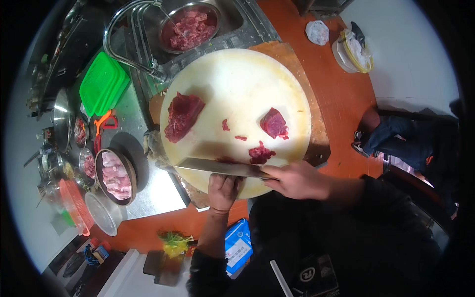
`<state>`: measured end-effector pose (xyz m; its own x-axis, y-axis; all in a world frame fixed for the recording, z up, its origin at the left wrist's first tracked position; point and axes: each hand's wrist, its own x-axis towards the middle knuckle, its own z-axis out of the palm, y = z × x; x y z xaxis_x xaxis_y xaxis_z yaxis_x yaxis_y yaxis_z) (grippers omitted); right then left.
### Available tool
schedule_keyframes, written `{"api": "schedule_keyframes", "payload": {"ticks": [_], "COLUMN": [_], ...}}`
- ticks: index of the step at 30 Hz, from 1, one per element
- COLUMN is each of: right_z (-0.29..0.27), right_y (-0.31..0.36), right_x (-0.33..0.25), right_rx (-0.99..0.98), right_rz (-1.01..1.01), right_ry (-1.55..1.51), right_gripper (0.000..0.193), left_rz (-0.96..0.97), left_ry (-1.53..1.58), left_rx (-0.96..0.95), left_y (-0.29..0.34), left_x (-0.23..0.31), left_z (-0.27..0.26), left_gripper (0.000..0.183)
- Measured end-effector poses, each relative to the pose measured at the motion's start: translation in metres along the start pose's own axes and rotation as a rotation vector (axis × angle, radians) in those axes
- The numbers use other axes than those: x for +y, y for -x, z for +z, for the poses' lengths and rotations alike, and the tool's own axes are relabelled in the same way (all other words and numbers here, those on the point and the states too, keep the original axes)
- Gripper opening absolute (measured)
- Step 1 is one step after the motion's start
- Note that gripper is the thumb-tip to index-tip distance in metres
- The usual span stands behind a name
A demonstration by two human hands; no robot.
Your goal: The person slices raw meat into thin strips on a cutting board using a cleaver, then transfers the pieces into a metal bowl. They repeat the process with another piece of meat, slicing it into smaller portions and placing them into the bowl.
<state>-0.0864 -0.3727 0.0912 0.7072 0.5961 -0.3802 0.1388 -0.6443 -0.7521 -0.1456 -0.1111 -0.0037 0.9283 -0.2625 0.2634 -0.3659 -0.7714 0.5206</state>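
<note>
My right hand grips the handle of a wide kitchen knife, its blade stretching left across the near part of a round white cutting board. Against the blade's near side, my left hand has its fingers curled; what lies under them is hidden. A dark red sliver of meat shows just beyond the blade. Farther up the board rest a large chunk of red meat at left and a smaller chunk at right. A flat red piece lies near the knife, with two small scraps between the chunks.
Beyond the board, a metal bowl of cut meat sits in the sink under a curved faucet. On the left counter are green plastic baskets, orange-handled scissors and a bowl of pale meat. A bucket stands on the floor; someone's legs show at right.
</note>
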Motion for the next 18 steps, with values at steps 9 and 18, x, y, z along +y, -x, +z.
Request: {"api": "schedule_keyframes", "payload": {"ticks": [9, 18], "right_z": [-0.039, -0.029], "right_y": [0.092, 0.013], "right_x": [0.035, -0.019], "right_rx": [-0.055, -0.038], "right_rz": [-0.029, -0.037], "right_ry": [0.038, -0.014], "right_gripper": [0.038, 0.030], "left_rz": [0.036, 0.040], "left_ry": [0.019, -0.002], "left_rx": [0.044, 0.042], "left_y": [0.001, -0.002], "left_x": [-0.002, -0.001], "left_z": [0.003, 0.000], "left_gripper": [0.035, 0.034]}}
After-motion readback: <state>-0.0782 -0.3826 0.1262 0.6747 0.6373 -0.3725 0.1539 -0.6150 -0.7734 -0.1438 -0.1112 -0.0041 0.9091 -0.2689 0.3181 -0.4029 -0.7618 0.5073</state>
